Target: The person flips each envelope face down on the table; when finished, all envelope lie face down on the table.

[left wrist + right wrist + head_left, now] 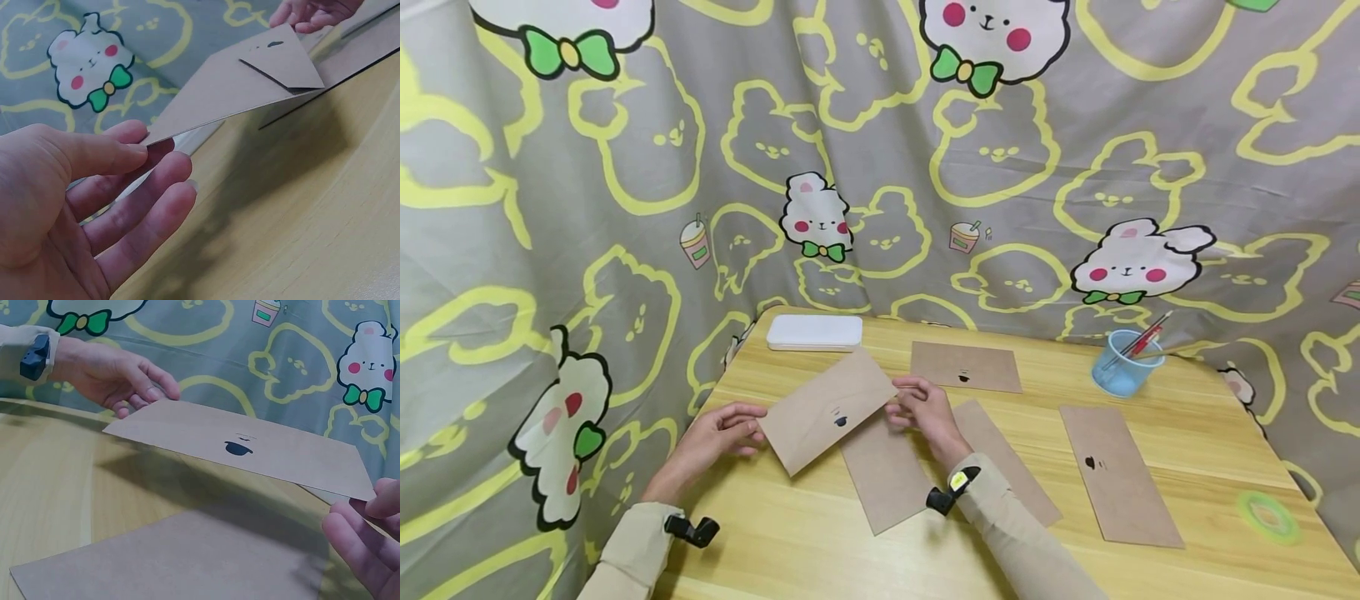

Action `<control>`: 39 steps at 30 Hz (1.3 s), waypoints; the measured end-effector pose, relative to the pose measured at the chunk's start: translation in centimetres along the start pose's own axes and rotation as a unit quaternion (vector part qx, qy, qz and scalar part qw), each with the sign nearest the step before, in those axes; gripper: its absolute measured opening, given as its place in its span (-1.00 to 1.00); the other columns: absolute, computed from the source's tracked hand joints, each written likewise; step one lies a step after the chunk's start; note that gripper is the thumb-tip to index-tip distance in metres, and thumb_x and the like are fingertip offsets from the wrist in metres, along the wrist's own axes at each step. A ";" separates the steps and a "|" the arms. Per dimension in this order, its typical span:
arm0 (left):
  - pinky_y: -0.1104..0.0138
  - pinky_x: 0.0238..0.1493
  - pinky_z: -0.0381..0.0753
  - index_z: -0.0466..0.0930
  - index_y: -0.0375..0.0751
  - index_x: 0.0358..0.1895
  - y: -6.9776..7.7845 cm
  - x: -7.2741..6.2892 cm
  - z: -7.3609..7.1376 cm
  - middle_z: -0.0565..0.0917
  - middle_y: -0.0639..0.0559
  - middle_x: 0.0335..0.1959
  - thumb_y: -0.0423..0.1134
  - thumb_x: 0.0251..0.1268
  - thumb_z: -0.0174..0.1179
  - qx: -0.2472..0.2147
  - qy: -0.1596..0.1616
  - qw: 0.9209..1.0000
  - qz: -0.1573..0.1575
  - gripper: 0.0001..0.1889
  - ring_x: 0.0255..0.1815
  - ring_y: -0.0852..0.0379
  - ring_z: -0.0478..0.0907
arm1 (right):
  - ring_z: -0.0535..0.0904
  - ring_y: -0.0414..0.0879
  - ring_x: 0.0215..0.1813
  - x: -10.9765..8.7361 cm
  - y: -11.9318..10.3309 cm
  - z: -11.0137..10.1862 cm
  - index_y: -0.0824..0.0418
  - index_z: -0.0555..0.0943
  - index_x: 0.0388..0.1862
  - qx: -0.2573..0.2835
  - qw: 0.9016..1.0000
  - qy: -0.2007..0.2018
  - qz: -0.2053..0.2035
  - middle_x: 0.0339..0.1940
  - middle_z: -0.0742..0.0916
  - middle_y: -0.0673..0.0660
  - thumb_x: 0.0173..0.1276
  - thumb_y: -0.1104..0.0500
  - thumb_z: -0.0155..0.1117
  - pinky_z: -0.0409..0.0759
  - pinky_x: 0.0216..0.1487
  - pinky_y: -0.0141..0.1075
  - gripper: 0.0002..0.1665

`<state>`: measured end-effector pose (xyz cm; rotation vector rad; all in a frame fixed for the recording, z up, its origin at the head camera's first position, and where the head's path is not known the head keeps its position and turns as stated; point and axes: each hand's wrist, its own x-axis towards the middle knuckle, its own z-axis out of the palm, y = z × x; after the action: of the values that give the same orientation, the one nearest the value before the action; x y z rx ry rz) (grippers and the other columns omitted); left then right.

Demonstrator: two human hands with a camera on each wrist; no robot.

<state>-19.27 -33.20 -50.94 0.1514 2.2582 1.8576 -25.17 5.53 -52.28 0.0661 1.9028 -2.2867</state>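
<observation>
In the head view I have the brown envelope (831, 412) at the centre of the frame, tilted and raised above the table (775, 542), its black hat print facing up. The left hand (722, 433) grips its left corner and the right hand (925, 410) its upper right corner. I see a second envelope (887, 483) lying partly beneath it, a third envelope (1009, 463) partly behind the right sleeve, a fourth envelope (966, 367) towards the upper middle and a fifth envelope (1123, 479) at lower right. A white case (815, 331) sits above left of centre, a blue cup (1120, 371) of thin sticks at right, and a green ring (1268, 517) near the lower right corner. Through the left wrist view I see my left grip nearly closed, thumb and forefinger pinching the corner in mid-frame, the other fingers loosely bent below. The right hand shows at the top right. From the right wrist view, my right grip, at the right edge, pinches the other corner between thumb and fingers; the envelope stretches across to the left hand at upper left, with another envelope lying flat below.
</observation>
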 end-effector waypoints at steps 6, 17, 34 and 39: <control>0.23 -0.07 0.91 0.51 -0.56 0.38 0.1 -0.1 0.0 0.84 -0.17 -0.11 -0.30 0.67 0.24 0.001 0.008 1.000 0.006 -0.56 -0.08 0.08 0.83 | 0.84 0.03 -0.09 -0.3 -0.8 0.0 0.33 0.67 0.29 -0.017 1.000 -0.001 -0.010 0.02 0.82 0.21 0.62 0.37 0.26 0.92 0.00 -0.10 -0.67; 0.19 -0.08 0.93 0.52 -0.48 0.34 0.1 0.1 0.0 0.86 0.05 0.09 -0.20 0.72 0.19 -0.011 0.034 0.998 0.051 -0.59 -0.07 0.16 0.84 | 0.80 -0.05 -0.06 -0.3 -1.7 0.6 0.37 0.68 0.24 -0.029 0.998 -0.006 -0.060 0.09 0.82 0.24 0.67 0.15 0.32 0.91 -0.07 -0.20 -0.65; 0.26 -0.08 0.92 0.45 -0.46 0.38 1.5 0.6 -0.9 0.85 0.22 -0.08 -0.13 0.73 0.18 -0.013 0.110 0.994 0.020 -0.53 -0.11 0.17 0.83 | 0.76 -0.12 -0.10 -0.9 -1.0 2.1 0.35 0.70 0.10 -0.045 0.997 -0.017 -0.053 -0.11 0.76 0.11 0.64 0.19 0.35 0.93 -0.11 -0.10 -0.76; 0.26 -0.05 0.91 0.40 -0.46 0.45 1.6 0.5 -1.2 0.86 0.10 -0.08 -0.13 0.74 0.18 -0.012 0.110 0.994 -0.004 -0.49 -0.13 0.22 0.82 | 0.78 -0.14 -0.19 -1.2 -0.5 2.4 0.32 0.68 0.12 -0.040 0.998 -0.022 -0.032 -0.20 0.79 0.04 0.65 0.16 0.35 0.93 -0.07 -0.01 -0.75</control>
<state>-20.12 -33.90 -49.23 -0.0713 2.3713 1.9828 -23.88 3.41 -51.14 -0.0556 1.9996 -2.2280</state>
